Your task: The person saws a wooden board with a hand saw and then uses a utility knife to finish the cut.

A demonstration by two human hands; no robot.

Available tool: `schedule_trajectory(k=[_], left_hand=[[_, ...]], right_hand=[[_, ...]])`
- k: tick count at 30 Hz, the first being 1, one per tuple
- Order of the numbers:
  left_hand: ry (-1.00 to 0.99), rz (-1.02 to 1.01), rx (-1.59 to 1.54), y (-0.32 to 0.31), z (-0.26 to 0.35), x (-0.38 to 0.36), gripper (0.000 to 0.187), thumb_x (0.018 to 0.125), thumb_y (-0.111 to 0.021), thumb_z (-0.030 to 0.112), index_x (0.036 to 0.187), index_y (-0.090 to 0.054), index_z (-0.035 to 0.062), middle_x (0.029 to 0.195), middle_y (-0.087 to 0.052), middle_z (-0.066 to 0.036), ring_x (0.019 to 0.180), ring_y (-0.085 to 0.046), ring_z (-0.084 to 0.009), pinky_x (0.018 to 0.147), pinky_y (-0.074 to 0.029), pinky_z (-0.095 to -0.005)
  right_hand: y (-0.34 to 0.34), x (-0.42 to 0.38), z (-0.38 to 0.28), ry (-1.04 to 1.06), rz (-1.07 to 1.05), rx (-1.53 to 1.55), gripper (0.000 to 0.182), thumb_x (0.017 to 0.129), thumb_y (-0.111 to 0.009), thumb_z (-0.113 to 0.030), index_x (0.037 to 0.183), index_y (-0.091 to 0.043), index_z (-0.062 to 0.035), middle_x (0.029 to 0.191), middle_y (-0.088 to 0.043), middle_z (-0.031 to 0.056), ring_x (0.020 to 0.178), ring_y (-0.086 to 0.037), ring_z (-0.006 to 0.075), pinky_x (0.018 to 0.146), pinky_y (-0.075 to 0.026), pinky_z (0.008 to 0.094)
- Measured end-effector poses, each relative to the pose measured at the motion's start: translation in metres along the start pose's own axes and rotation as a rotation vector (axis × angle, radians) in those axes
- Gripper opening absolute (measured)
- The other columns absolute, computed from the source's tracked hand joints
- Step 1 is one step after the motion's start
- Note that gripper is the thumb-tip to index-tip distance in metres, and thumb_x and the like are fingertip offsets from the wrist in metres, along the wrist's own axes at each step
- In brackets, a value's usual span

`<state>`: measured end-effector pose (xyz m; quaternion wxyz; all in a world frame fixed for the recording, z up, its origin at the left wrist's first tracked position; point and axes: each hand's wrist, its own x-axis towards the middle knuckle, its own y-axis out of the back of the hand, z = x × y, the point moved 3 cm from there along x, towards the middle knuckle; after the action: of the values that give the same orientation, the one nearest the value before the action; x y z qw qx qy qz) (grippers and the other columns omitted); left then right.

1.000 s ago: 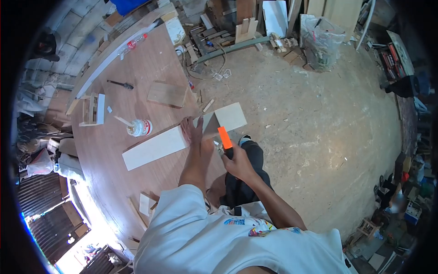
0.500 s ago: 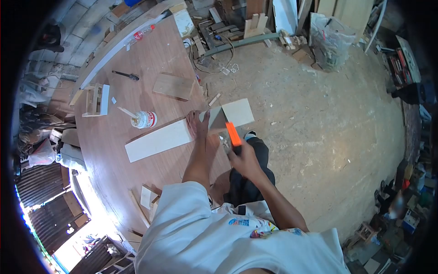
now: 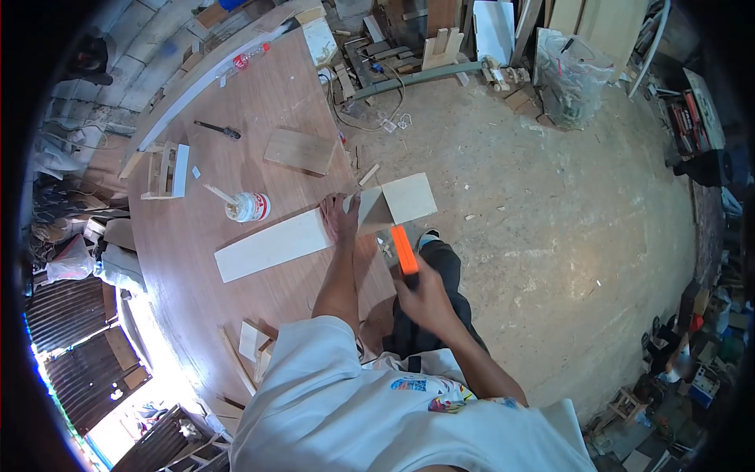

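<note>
A long pale wooden board [image 3: 271, 245] lies across the table edge, its right end [image 3: 410, 197] jutting past it over the floor. My left hand [image 3: 340, 218] bears down on the board near the edge, its fingers closed over it. In my right hand [image 3: 427, 295] is a hand saw with an orange and black handle [image 3: 404, 249]. The handle is just on the near side of the board, beside a dark line across it. The blade is seen almost edge-on and hard to make out.
On the wooden table [image 3: 197, 291] stand a white tub [image 3: 253, 206] with a stick and a small wooden frame [image 3: 163, 171]. A wooden block [image 3: 300, 150], a dark pen-like tool [image 3: 217, 129] and a plastic bottle [image 3: 252, 55] lie farther off. A plastic bag [image 3: 576, 82] stands on the floor.
My right hand and the saw handle have shifted slightly down toward my body. My left hand stays on the board, with its fingers slightly shifted.
</note>
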<state>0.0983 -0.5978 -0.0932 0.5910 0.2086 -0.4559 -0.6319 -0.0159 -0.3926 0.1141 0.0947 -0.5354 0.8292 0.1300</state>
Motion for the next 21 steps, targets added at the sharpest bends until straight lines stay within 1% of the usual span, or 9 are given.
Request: schedule_trajectory(k=[3, 6, 8, 11, 13, 15, 18, 19, 21], left_hand=[[0.025, -0.011, -0.004, -0.001, 0.003, -0.002, 0.034, 0.082, -0.075, 0.038, 0.090, -0.067, 0.0059, 0.097, -0.060, -0.009, 0.099, -0.055, -0.0300, 0.090, -0.042, -0.0437], [-0.016, -0.021, -0.042, 0.001, 0.004, 0.000, 0.034, 0.083, -0.074, 0.037, 0.090, -0.066, 0.0052, 0.097, -0.060, -0.010, 0.098, -0.055, -0.0305, 0.089, -0.042, -0.0434], [0.004, -0.033, -0.111, -0.020, -0.020, -0.006, 0.034, 0.083, -0.075, 0.037, 0.090, -0.066, 0.0048, 0.097, -0.060, -0.010, 0.099, -0.054, -0.0306, 0.089, -0.042, -0.0432], [0.019, -0.011, -0.086, -0.016, -0.017, -0.007, 0.035, 0.082, -0.074, 0.040, 0.092, -0.068, 0.0069, 0.098, -0.059, -0.010, 0.101, -0.054, -0.0302, 0.091, -0.042, -0.0440], [-0.002, -0.008, 0.010, -0.008, -0.009, -0.001, 0.036, 0.082, -0.073, 0.043, 0.093, -0.070, 0.0092, 0.098, -0.059, -0.008, 0.102, -0.055, -0.0296, 0.092, -0.043, -0.0450], [0.000, 0.012, -0.026, -0.002, -0.002, -0.002, 0.035, 0.082, -0.075, 0.039, 0.090, -0.066, 0.0058, 0.099, -0.060, -0.010, 0.102, -0.054, -0.0302, 0.092, -0.042, -0.0432], [0.024, -0.024, -0.002, 0.002, 0.004, -0.002, 0.034, 0.082, -0.074, 0.040, 0.090, -0.066, 0.0069, 0.099, -0.060, -0.009, 0.102, -0.054, -0.0303, 0.093, -0.042, -0.0434], [0.019, -0.025, -0.006, 0.000, 0.006, 0.002, 0.034, 0.082, -0.074, 0.040, 0.090, -0.066, 0.0069, 0.099, -0.060, -0.009, 0.102, -0.054, -0.0303, 0.093, -0.042, -0.0434], [-0.013, 0.010, 0.037, 0.004, 0.007, 0.000, 0.034, 0.082, -0.074, 0.039, 0.090, -0.066, 0.0074, 0.099, -0.060, -0.009, 0.102, -0.054, -0.0305, 0.093, -0.042, -0.0434]], right_hand=[[0.025, -0.045, -0.055, -0.132, -0.066, -0.007, 0.029, 0.080, -0.059, 0.002, 0.108, -0.056, 0.0029, 0.086, -0.060, 0.0135, 0.079, -0.059, 0.0209, 0.078, -0.048, 0.0324], [0.015, -0.022, -0.016, 0.089, 0.029, -0.028, 0.027, 0.080, -0.058, 0.001, 0.107, -0.056, 0.0035, 0.084, -0.060, 0.0136, 0.078, -0.058, 0.0201, 0.076, -0.048, 0.0330], [-0.004, 0.028, 0.043, -0.017, -0.008, -0.023, 0.025, 0.081, -0.058, -0.001, 0.105, -0.056, 0.0038, 0.081, -0.059, 0.0137, 0.077, -0.058, 0.0195, 0.075, -0.048, 0.0334], [-0.014, 0.063, 0.037, -0.159, -0.064, -0.156, 0.026, 0.081, -0.058, -0.002, 0.106, -0.057, 0.0042, 0.080, -0.059, 0.0148, 0.078, -0.059, 0.0191, 0.074, -0.049, 0.0333], [-0.003, 0.028, 0.002, -0.102, -0.028, -0.086, 0.028, 0.082, -0.057, 0.001, 0.109, -0.057, 0.0041, 0.083, -0.059, 0.0156, 0.079, -0.059, 0.0174, 0.076, -0.049, 0.0326], [0.015, -0.020, -0.036, 0.033, -0.007, -0.057, 0.037, 0.080, -0.057, 0.000, 0.118, -0.055, 0.0015, 0.086, -0.066, 0.0245, 0.079, -0.068, 0.0378, 0.073, -0.052, 0.0400], [0.037, -0.049, -0.029, -0.050, -0.054, -0.051, 0.042, 0.080, -0.058, 0.000, 0.122, -0.055, 0.0010, 0.088, -0.066, 0.0210, 0.087, -0.069, 0.0339, 0.079, -0.052, 0.0355], [0.037, -0.045, -0.028, 0.009, -0.056, -0.059, 0.044, 0.080, -0.057, 0.001, 0.123, -0.055, 0.0008, 0.084, -0.063, 0.0176, 0.087, -0.068, 0.0252, 0.080, -0.050, 0.0327], [0.019, -0.010, -0.003, 0.123, 0.002, -0.080, 0.041, 0.080, -0.057, 0.000, 0.121, -0.055, 0.0013, 0.078, -0.060, 0.0178, 0.077, -0.066, 0.0271, 0.074, -0.050, 0.0357]])
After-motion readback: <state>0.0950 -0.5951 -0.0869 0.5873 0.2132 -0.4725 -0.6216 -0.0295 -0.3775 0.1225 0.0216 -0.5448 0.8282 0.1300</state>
